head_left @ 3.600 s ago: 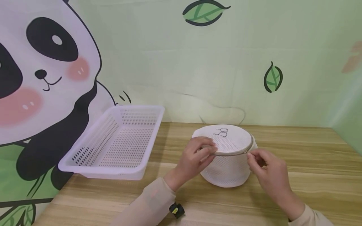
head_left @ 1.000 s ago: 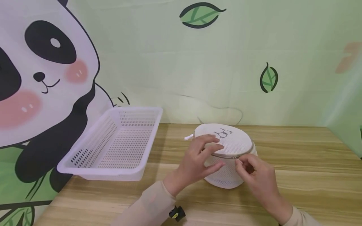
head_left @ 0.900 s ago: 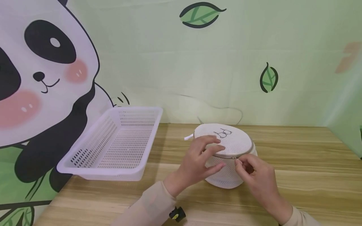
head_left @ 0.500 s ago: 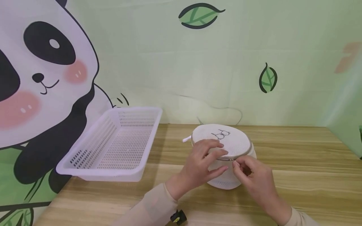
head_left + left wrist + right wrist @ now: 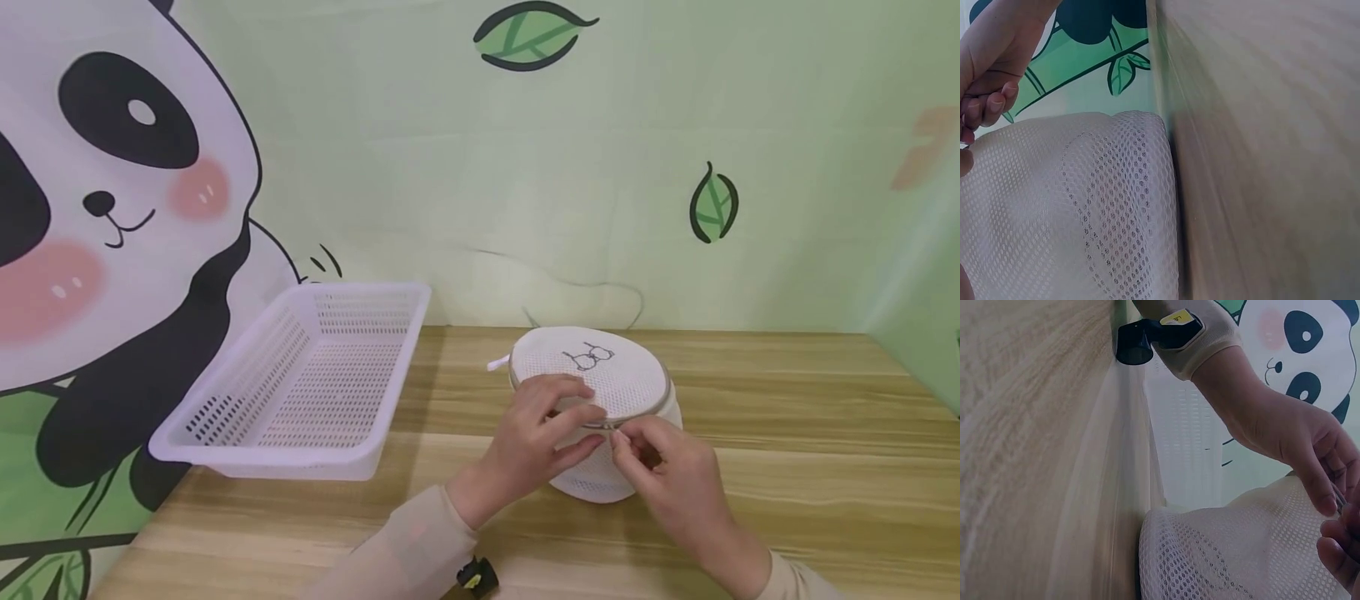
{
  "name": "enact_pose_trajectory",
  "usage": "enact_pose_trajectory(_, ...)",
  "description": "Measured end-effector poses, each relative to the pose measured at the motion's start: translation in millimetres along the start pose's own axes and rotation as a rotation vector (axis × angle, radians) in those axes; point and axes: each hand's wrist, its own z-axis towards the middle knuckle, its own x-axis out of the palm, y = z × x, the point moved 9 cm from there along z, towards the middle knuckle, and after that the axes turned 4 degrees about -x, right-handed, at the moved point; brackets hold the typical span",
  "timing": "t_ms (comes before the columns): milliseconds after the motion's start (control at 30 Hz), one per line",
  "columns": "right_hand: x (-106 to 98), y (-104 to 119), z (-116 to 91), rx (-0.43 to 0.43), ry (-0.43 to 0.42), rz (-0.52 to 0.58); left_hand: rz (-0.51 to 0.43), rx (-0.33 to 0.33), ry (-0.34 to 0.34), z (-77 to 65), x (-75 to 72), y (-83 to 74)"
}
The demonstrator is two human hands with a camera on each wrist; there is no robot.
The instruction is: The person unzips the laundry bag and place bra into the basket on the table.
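Observation:
A round white mesh laundry bag [image 5: 551, 354] with a glasses-like line drawing on its lid stands upright on the table. A grey-beige zipper [image 5: 651, 406] runs around the lid's edge. At the front of the rim, my left hand [image 5: 532, 433] pinches the zippered edge, fingers on the lid and thumb below. Just right of it, my right hand [image 5: 678, 471] pinches the small zipper pull [image 5: 609, 427] between thumb and forefinger. In the right wrist view, the left thumb [image 5: 1315, 487] presses by the zipper band, and the mesh side [image 5: 1210, 550] bulges below.
A white perforated plastic basket [image 5: 262, 455] stands left of the bag on the wooden table [image 5: 810, 483]. Behind is a green backdrop [image 5: 420, 167] with a panda and leaves. A black wrist camera [image 5: 477, 577] sits at the left sleeve.
My right hand has slid left along the rim with the zipper pull. The left fingers spread off the rim, then came together on it again. A white tab now shows at the bag's left.

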Motion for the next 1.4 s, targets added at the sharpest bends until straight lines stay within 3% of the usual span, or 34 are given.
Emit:
enact_pose_trajectory(400, 7.0, 3.9, -2.5, 0.011, 0.036, 0.028, 0.014, -0.022, -0.017, -4.9, 2.4, 3.8)
enact_pose_trajectory(700, 6.3, 5.1, -3.5, 0.009, 0.03, 0.039, -0.024, 0.004, -0.015, -6.7, 3.0, 3.8)
enact_pose_trajectory(1400, 6.0, 5.9, -3.8, -0.029, 0.008, 0.026, -0.008, 0.024, -0.021, -8.6, 2.3, 5.0)
